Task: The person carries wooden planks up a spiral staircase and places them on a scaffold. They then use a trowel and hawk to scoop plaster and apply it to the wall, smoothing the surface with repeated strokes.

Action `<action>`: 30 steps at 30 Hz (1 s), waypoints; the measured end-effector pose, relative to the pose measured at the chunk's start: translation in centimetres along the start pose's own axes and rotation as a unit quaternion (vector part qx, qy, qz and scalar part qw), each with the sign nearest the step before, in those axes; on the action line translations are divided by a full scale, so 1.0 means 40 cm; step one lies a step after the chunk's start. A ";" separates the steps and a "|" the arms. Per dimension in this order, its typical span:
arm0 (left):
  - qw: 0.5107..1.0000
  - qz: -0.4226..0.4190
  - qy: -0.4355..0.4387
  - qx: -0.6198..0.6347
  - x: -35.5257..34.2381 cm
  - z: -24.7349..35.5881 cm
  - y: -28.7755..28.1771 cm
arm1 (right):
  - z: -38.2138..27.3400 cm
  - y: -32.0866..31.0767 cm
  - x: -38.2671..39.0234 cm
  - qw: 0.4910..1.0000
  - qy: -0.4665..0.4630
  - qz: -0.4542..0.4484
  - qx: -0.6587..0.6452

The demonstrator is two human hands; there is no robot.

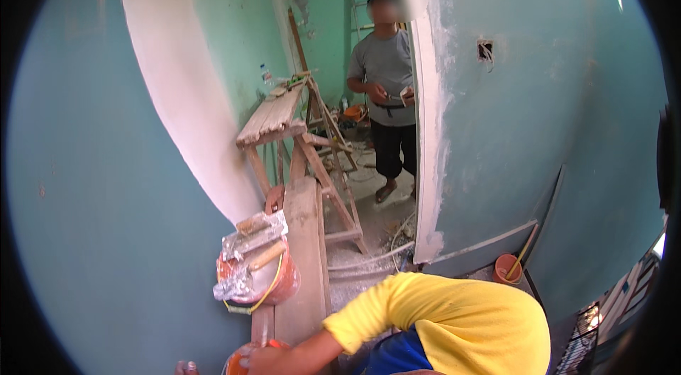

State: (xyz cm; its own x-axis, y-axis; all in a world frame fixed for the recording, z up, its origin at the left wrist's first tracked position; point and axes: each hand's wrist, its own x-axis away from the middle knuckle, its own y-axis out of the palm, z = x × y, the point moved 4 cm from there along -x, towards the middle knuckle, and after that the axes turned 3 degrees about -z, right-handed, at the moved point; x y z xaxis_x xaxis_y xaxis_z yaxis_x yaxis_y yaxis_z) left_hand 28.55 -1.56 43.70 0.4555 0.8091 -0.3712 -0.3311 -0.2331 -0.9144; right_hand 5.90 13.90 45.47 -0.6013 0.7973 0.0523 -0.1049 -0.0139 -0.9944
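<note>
My right arm, in a yellow sleeve, bends down to the lower edge. My right hand is at an orange bucket on the floor side of the plank; its fingers are blurred and partly cut off. Only what looks like the fingertips of my left hand shows at the bottom edge, left of that bucket. Farther up, another orange bucket with a yellow handle stands by a wooden plank. Across its top lie a plastering trowel and a putty-smeared tool with a wooden handle.
A wooden trestle with a board on top stands ahead. In the doorway, a person in a grey shirt holds something small. A ladder leans behind them. Cables lie across the threshold; a small orange bucket with a stick sits at the right wall.
</note>
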 end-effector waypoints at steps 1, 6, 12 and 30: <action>0.999 0.030 0.000 0.017 -0.036 0.036 -0.042 | 0.037 -0.036 0.056 0.998 0.032 0.033 -0.040; 0.983 0.131 -0.038 0.124 -0.128 0.300 -0.266 | 0.308 0.021 0.414 0.835 0.040 0.310 -0.454; 0.950 0.114 0.178 0.229 -0.254 0.648 -0.226 | 0.474 0.311 1.019 0.332 0.289 0.578 -0.687; 0.651 -0.287 0.301 0.635 -0.377 1.696 0.423 | 0.560 -0.966 1.739 0.516 0.526 0.503 0.453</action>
State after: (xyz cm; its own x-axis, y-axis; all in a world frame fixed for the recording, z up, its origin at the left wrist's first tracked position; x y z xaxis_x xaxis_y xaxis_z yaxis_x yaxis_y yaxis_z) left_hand -39.97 18.88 44.78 0.9197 0.1196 -0.3740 -0.2062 0.9577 -0.2006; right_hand -49.61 56.38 89.60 -0.0003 -0.0078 -1.0000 -0.7722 -0.6353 0.0052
